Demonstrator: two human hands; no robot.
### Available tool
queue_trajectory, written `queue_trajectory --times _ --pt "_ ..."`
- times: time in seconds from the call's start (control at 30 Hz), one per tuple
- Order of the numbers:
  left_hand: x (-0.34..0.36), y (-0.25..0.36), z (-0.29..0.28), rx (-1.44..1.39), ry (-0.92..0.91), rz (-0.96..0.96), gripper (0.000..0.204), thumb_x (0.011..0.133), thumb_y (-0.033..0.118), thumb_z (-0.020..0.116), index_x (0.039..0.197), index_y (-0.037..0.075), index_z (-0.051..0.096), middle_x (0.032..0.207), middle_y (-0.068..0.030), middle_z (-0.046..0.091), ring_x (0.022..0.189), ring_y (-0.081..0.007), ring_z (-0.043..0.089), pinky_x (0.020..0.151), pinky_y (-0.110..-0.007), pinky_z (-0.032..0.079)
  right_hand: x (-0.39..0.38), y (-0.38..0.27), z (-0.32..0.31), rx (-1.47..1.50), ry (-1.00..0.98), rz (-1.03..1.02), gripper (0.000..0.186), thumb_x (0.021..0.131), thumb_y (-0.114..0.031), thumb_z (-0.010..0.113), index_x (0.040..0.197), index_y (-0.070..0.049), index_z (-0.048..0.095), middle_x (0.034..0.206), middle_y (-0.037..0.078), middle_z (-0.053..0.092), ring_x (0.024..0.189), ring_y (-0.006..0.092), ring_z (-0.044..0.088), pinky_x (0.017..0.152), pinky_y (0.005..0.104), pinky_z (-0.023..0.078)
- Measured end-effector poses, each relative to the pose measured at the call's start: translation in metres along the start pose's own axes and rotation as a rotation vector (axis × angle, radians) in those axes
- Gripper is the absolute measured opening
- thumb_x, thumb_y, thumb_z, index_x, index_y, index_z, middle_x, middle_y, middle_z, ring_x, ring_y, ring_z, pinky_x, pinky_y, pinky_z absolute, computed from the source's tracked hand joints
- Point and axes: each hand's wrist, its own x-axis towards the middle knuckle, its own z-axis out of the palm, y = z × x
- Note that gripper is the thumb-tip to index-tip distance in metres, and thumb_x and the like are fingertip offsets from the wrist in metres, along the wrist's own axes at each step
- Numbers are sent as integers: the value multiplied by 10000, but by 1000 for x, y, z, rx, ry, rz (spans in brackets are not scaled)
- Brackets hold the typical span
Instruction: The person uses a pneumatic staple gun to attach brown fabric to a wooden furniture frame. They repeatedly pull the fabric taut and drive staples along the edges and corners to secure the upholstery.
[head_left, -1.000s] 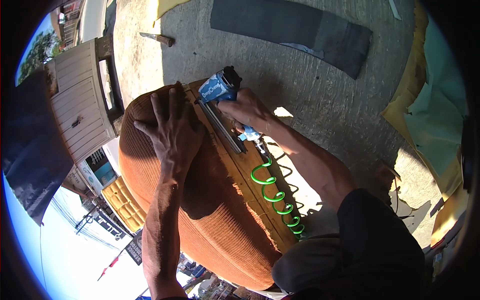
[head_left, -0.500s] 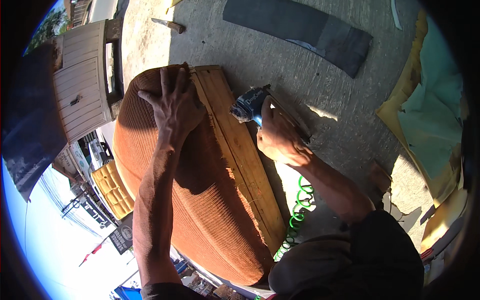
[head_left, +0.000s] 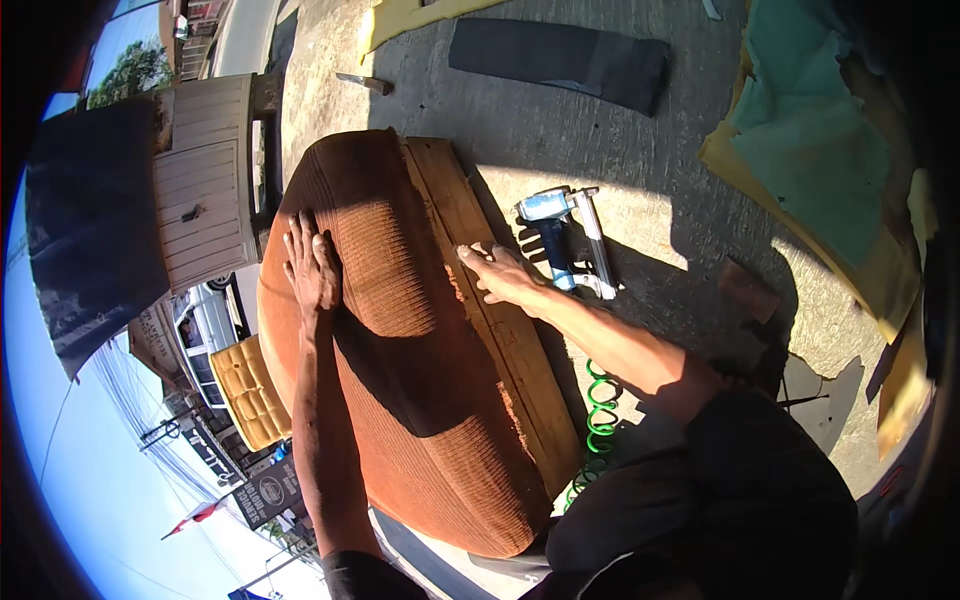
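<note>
Resting flat, head view: the left hand (head_left: 315,268) lies palm down at nine o'clock from the middle of the view, its fingers stretched toward eleven, gripping nothing, on an orange-brown upholstered piece (head_left: 400,340).

Ribbed fabric: the piece spreads from the center toward eight o'clock, its rounded surface crossed by bands of sun and shadow.

Bare wood: a wooden board (head_left: 545,420) runs along the fabric's ragged side, from between eleven and twelve o'clock down to five.

Reaching arm: the right hand (head_left: 503,277) is over the board, just off the middle toward one o'clock, fingers loosely parted with nothing visible between them; whether the fingertips touch the wood cannot be told.

Blue tool: a blue-and-silver nail gun (head_left: 553,240) lies at two o'clock on the sunlit concrete floor (head_left: 635,225), near the right hand but out of its grasp.

Green coil: a spiral hose (head_left: 603,406) hangs between four and five o'clock, beside the board's lower end.

Scattered materials: a knife (head_left: 372,84) lies at eleven o'clock, a dark strip (head_left: 555,62) between twelve and one, a pale green sheet (head_left: 815,140) at two.

Tufted yellow: a cushion (head_left: 255,395) stands at eight o'clock, beyond the upholstery.
</note>
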Motion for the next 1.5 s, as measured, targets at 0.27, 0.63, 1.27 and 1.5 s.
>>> queue_trajectory --times 0.27,0.63,1.27,1.5 --pt "-17 98 1 231 -78 149 599 1084 427 286 1623 172 226 1700 -94 148 1560 -416 58 1186 -722 86 106 -54 61 174 313 122 872 999 -722 241 1621 -113 205 1696 194 51 1568 344 56 1253 560 97" --pt "-38 155 -6 498 -272 294 552 1016 451 414 1543 287 437 1693 -16 205 1568 -370 74 1162 -769 35 125 21 73 1 524 -251 608 944 -168 630 1490 -14 410 1474 244 496 1375 364 487 1139 416 415" --pt "-46 176 44 648 -303 444 681 954 499 575 1472 64 496 1622 -95 336 1560 -302 141 1184 -748 68 -24 43 -47 -674 453 -82 834 885 -169 719 1531 -62 201 1383 441 360 1130 570 580 861 547 564" --pt "-45 173 39 510 -387 454 677 889 557 642 1404 119 595 1561 -58 447 1547 -330 193 1181 -748 58 -26 -35 -56 -216 427 32 893 871 -187 725 1574 -41 194 1224 235 602 1100 382 642 980 508 528"
